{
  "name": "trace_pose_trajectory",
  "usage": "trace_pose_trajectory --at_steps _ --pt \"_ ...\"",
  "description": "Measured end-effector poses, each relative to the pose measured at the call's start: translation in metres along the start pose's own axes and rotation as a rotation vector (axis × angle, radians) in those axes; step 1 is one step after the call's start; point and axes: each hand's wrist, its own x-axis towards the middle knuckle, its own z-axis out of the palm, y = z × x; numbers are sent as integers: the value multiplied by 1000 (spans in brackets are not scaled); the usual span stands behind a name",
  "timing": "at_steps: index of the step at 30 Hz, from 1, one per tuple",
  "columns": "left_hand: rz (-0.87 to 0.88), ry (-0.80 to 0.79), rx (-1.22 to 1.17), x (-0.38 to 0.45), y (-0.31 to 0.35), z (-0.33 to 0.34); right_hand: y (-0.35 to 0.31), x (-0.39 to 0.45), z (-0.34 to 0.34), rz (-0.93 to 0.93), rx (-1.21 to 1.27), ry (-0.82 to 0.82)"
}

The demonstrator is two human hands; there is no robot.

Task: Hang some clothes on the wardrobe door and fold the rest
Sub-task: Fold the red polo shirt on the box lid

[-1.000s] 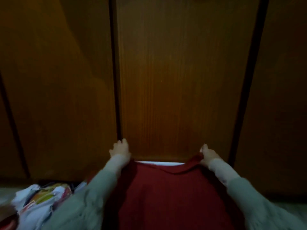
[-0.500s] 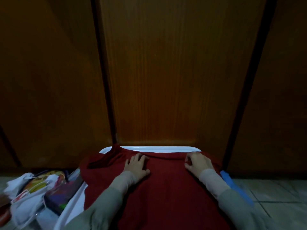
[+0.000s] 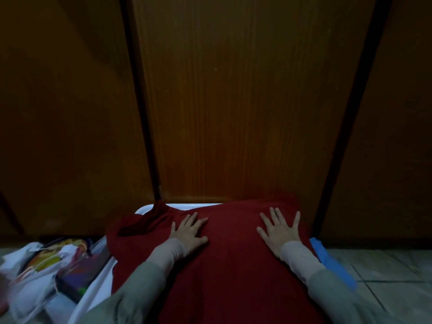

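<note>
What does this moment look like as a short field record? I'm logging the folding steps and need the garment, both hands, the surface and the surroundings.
garment: dark red garment spread flat, one part bunched at its far left
left hand: left hand flat on the garment, fingers straight
right hand: right hand flat on the garment, fingers spread
surface: white tray-like surface, mostly covered by the garment
behind: wooden wardrobe doors, closed
left side: pile of white and colourful items
right side: blue object on tiled floor

We hold our 2 arms stretched forward, sleeves down to the wrists. Our left hand (image 3: 190, 232) lies palm-down, fingers straight; our right hand (image 3: 279, 230) lies flat, fingers splayed wide.
</note>
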Motion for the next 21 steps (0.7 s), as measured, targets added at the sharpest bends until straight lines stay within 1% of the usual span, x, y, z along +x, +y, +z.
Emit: trace_pose_trajectory --at_steps 5,7,10,12,14,16,17,18,19,21 --pt "18 18 -24 -20 -15 -10 -25 -8 -1 -152 178 -68" --pt "25 70 -40 -31 -27 -15 -37 -11 -4 -219 210 -71" --pt "4 196 -95 -53 -45 -22 -61 -20 -13 -353 259 -69" --pt "-70 312 -82 -71 -53 -29 -80 -28 -20 -441 329 -57" --pt "-185 472 -19 -88 -61 -34 -100 -38 -28 -533 409 -60" --pt "-339 636 6 -105 -71 -37 -120 -51 -37 -621 453 -64" --pt "-426 671 -7 -113 -77 -38 -130 -59 -42 -653 466 -66" --pt "-504 662 -40 -121 -83 -38 -140 -67 -47 -677 479 -60" --pt "-557 621 -83 -128 -88 -37 -151 -76 -52 -686 479 -50" --pt "-571 548 -151 -140 -95 -33 -173 -91 -58 -676 457 -19"
